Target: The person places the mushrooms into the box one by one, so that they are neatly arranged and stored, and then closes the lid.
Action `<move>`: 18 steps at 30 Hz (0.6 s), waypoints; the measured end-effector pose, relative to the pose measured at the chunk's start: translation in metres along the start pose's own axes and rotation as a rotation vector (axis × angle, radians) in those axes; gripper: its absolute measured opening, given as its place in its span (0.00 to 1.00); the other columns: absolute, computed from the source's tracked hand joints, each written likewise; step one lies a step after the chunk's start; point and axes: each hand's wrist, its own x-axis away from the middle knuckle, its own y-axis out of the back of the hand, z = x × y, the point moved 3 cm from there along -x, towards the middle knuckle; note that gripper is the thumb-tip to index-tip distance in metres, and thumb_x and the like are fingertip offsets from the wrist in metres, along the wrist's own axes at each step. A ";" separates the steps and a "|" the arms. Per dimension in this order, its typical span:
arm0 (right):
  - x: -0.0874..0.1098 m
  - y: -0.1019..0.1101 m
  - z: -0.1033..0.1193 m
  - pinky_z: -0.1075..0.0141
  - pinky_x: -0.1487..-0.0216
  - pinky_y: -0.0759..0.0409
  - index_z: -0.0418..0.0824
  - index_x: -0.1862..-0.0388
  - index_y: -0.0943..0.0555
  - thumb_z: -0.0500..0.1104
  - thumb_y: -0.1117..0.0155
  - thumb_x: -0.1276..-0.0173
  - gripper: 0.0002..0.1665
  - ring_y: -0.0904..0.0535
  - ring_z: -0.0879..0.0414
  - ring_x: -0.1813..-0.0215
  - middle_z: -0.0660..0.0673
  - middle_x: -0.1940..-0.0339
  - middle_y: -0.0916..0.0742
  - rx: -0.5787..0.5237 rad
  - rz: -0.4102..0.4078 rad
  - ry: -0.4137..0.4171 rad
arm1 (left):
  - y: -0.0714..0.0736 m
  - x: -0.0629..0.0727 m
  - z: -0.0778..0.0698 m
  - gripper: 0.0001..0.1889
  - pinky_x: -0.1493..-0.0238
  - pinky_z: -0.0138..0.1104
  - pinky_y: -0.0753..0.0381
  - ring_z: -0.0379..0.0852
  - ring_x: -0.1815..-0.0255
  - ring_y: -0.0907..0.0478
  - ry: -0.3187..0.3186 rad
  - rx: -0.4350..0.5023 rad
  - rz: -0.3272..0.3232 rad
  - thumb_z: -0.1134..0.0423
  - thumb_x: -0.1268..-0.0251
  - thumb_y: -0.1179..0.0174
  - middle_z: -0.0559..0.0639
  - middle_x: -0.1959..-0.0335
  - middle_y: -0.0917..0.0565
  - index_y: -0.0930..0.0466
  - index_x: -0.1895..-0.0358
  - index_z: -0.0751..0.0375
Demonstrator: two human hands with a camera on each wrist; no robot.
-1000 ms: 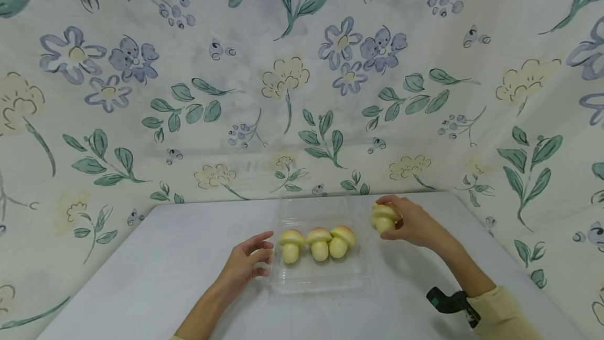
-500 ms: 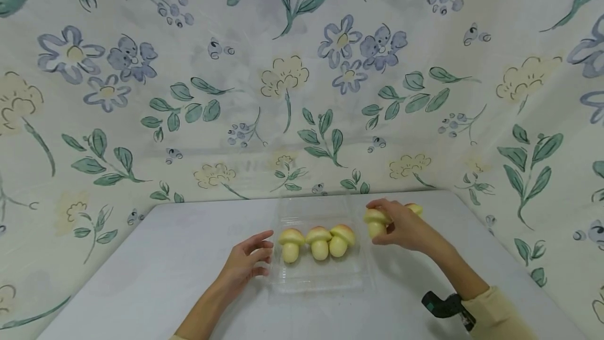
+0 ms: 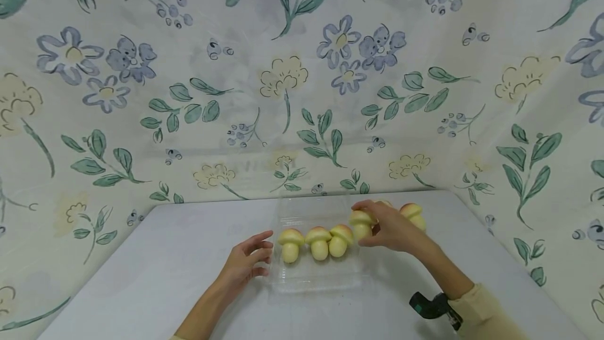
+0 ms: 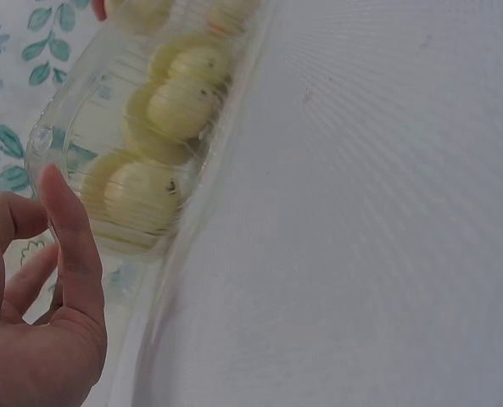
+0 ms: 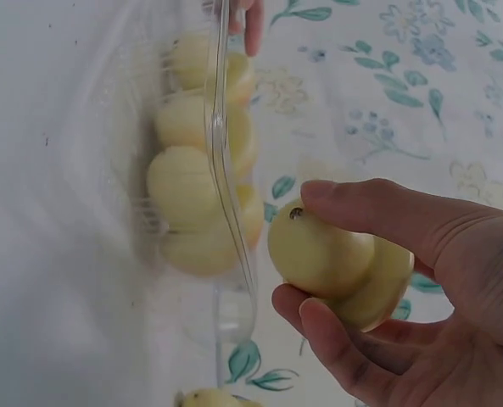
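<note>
My right hand (image 3: 389,231) holds a pale yellow mushroom-shaped piece (image 3: 361,225) with a pinkish cap, thumb on one side and fingers on the other. It is at the right side of a clear plastic container (image 3: 321,281), and the right wrist view shows the piece (image 5: 323,253) outside the rim. Inside the container stand three similar mushroom-shaped pieces: one on the left (image 3: 291,245), one in the middle (image 3: 319,244) and one on the right (image 3: 341,240). Against the container's left side rest the loosely bent fingers of my left hand (image 3: 244,262), which grips nothing.
Another mushroom-shaped piece (image 3: 412,216) lies behind my right forearm, and part of one more (image 3: 384,203) shows above the hand. The container's transparent lid (image 3: 313,208) leans open at the back. A white table (image 3: 189,256) meets a floral cloth (image 3: 255,93).
My right hand has moved left with the mushroom-shaped piece, from the table's right side to the container's edge. Pieces behind it have come into view. The left hand has stayed put.
</note>
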 end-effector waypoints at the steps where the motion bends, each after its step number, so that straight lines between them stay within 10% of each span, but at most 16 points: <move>1: -0.001 -0.001 0.002 0.72 0.60 0.19 0.43 0.36 0.27 0.40 0.22 0.48 0.39 0.25 0.56 0.56 0.45 0.48 0.18 0.001 0.004 0.008 | 0.000 0.000 0.000 0.29 0.72 0.28 0.20 0.40 0.65 0.25 0.000 -0.001 0.001 0.70 0.34 0.42 0.47 0.55 0.24 0.34 0.29 0.61; 18: -0.025 -0.024 0.034 0.71 0.59 0.20 0.45 0.35 0.28 0.44 0.22 0.46 0.39 0.25 0.57 0.56 0.48 0.45 0.19 -0.031 0.073 0.087 | -0.001 0.001 -0.001 0.29 0.73 0.27 0.20 0.40 0.65 0.25 0.000 -0.005 -0.006 0.70 0.33 0.42 0.47 0.55 0.24 0.34 0.29 0.61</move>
